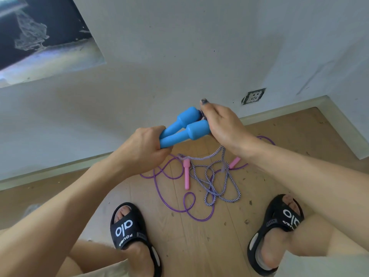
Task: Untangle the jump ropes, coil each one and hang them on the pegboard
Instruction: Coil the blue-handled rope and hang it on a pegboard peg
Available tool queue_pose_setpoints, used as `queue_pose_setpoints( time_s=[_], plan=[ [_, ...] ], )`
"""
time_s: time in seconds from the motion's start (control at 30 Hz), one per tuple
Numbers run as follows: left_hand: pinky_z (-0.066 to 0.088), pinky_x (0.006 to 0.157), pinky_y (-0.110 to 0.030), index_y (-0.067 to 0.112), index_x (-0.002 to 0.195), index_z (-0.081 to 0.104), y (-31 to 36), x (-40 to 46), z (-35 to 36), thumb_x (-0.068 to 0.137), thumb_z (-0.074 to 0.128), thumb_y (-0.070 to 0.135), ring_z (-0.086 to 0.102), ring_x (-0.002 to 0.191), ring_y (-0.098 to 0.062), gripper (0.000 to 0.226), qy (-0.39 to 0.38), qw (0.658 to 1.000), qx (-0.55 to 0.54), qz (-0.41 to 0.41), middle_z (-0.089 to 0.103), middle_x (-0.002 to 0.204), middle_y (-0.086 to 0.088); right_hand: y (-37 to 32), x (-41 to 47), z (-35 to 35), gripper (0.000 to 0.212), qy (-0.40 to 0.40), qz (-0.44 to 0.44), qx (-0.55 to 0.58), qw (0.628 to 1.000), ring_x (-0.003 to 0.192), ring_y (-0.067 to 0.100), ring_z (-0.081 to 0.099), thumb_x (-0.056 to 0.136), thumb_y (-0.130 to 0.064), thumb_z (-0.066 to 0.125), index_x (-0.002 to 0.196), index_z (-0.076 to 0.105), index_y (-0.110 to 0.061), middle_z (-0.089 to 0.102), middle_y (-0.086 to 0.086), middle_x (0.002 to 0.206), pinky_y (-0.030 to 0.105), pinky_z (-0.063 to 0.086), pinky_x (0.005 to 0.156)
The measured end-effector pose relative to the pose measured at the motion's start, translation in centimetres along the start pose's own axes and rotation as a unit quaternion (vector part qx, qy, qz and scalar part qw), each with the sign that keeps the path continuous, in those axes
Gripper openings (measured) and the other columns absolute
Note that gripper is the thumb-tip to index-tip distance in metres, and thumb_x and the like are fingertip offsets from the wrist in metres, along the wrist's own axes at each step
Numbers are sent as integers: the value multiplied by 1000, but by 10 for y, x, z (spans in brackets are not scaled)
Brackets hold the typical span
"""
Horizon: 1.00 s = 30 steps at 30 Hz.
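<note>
Jump ropes (209, 182) still knotted on floor below blue handles (183, 126), gripped by left hand (143, 148); right hand (223, 124) apparently pinching braided rope; coiling, hanging pending.

Two blue handles (183, 126) are held side by side above the wooden floor (199, 246): their narrow ends are gripped by the left hand (145, 144), while their thick ends are met by the right hand (221, 124), from under which a striped braided rope (217, 182) hangs down. On the floor this rope is tangled with a purple rope (159, 182) bearing two pink handles (187, 174). Black sandals (131, 234) are worn on both feet.
</note>
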<state>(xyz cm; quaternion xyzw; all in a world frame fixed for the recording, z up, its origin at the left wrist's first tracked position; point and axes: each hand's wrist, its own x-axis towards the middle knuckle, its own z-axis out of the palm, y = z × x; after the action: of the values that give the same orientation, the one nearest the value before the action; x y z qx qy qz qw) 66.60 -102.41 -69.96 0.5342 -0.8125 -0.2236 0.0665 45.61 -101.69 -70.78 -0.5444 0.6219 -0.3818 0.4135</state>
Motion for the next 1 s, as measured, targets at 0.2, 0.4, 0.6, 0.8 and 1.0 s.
queue_pose_setpoints(
  time_s=[0.2, 0.4, 0.6, 0.8, 1.0],
  plan=[
    [30, 48, -29, 18, 77, 48, 13, -4, -3, 90, 63, 34, 34, 51, -17, 26, -104, 958, -245, -106, 41, 60, 3, 4, 1, -2, 32, 114, -95, -37, 988, 57, 9, 46, 107, -27, 35, 93, 53, -5, 51, -9, 64, 28, 39, 59],
    [26, 41, -22, 16, 83, 47, 22, 6, 4, 98, 57, 22, 31, 44, -10, 19, -62, 889, -403, -209, 42, 63, 2, 13, -15, 18, 18, 89, -159, -283, 942, 67, 30, 48, 103, -23, 33, 108, 47, -14, 54, -1, 82, 37, 32, 55],
    [32, 50, -28, 14, 88, 49, 1, 16, 21, 95, 52, 26, 46, 57, -19, 14, 11, 982, -84, -170, 51, 74, -3, 12, -42, 34, 8, -131, -177, -459, 861, 60, 32, 43, 95, -10, 41, 97, 44, -18, 59, 4, 73, 34, 30, 55],
    [37, 54, -36, 15, 94, 35, -6, 2, 45, 94, 55, 25, 46, 60, -34, 23, 7, 990, 136, -45, 40, 67, -1, -5, -28, 22, 34, -219, -138, -345, 902, 57, 13, 40, 102, -24, 41, 69, 41, -18, 40, -5, 60, 28, 25, 51],
    [40, 58, -36, 16, 114, 44, 4, -20, 57, 98, 49, 32, 63, 75, -33, 24, -62, 968, 238, 43, 63, 93, -5, -11, -16, 4, 30, -284, -48, -237, 928, 49, 4, 39, 97, -26, 51, 74, 63, -11, 50, -9, 55, 18, 29, 47]
  ],
)
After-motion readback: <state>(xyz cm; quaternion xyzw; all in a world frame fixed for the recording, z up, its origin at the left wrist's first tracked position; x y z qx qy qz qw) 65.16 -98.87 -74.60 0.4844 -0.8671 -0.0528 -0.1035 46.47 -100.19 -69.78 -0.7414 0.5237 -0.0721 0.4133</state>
